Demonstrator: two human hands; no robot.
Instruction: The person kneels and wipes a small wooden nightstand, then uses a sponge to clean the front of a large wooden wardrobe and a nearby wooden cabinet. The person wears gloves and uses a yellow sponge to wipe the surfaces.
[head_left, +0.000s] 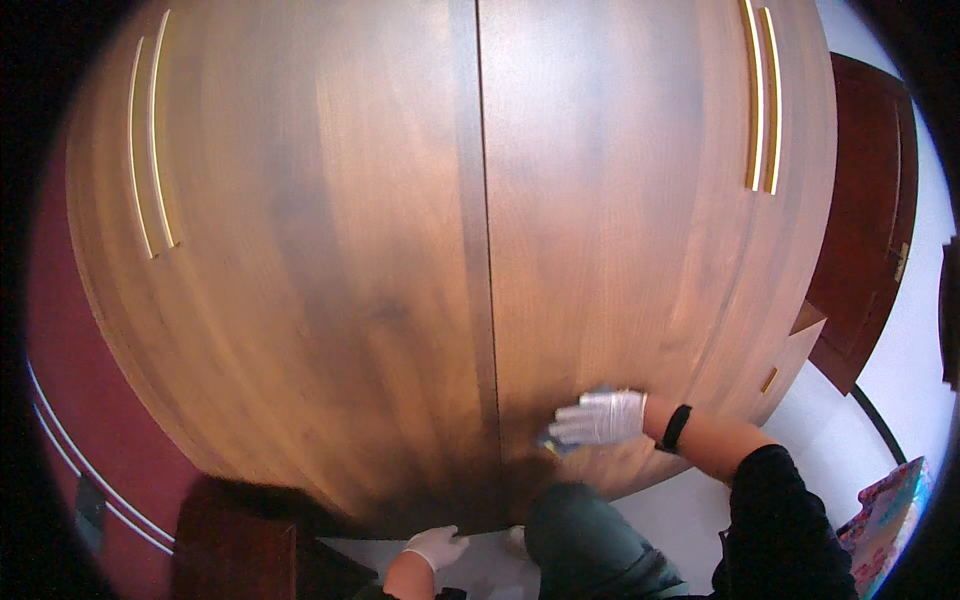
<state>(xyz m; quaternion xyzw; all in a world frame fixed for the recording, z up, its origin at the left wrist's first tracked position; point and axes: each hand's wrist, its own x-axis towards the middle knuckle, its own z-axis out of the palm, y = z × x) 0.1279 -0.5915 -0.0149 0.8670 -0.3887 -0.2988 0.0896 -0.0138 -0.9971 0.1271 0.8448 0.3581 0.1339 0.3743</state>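
Observation:
My right hand (600, 418), in a white glove, lies flat against the lower part of a brown wood-grain wardrobe door (600, 262). Under the palm is a bluish-grey cloth (559, 447); only its edges show past the fingers and above the hand. To the left of this door, across a dark vertical seam, stands another wood-grain door panel (375, 262). My left hand (437, 547), also gloved in white, hangs low near the wardrobe's foot. Its thumb stands a little off the loosely bent fingers, and nothing is seen in it.
Pairs of gold bar handles run along the left (155, 150) and right (763, 105) of the wardrobe. A dark red-brown door (862, 210) is at right. Dark wooden furniture (232, 532) stands at lower left, by a maroon surface (82, 315). A floral-patterned item (889, 525) sits lower right.

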